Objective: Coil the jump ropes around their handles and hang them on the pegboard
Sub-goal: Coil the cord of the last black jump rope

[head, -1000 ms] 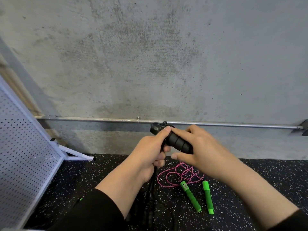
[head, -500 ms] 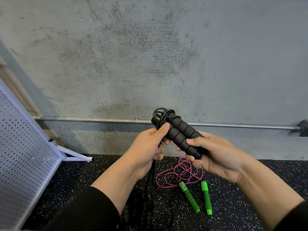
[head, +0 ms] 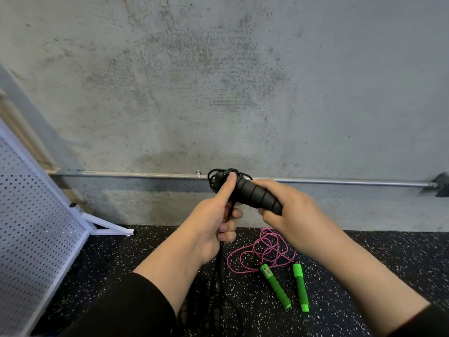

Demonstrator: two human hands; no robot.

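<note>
A: What are the hands doing?

B: The right hand is wrapped round the black handles; its fingers curl under them and grip them tight; the handles are tilted, with the top end pointing up and to the left.

A: And the other one?

B: The left hand is just beside it; its thumb sticks up and presses on the top end of the handles; its other fingers are curled round the black rope and hold it.

A: Where does that rope go?

B: A few loops of it sit round the top of the handles; the rest hangs down from the left hand to the floor; it lies there in a dark heap between the arms; I cannot tell how much is left.

A: Is there another rope?

B: Yes; a pink rope lies loose and tangled on the floor, under the right hand; its two green handles lie side by side, near each other but not touching; no hand touches them.

A: And the pegboard?

B: The white pegboard is on the far left; it leans on a white frame and has lots of small holes; I can see no rope on the part that shows.

A: What is behind it all?

B: A grey concrete wall; a thin metal pipe runs across it, low down, just behind the hands; the floor is black with white specks.
</note>
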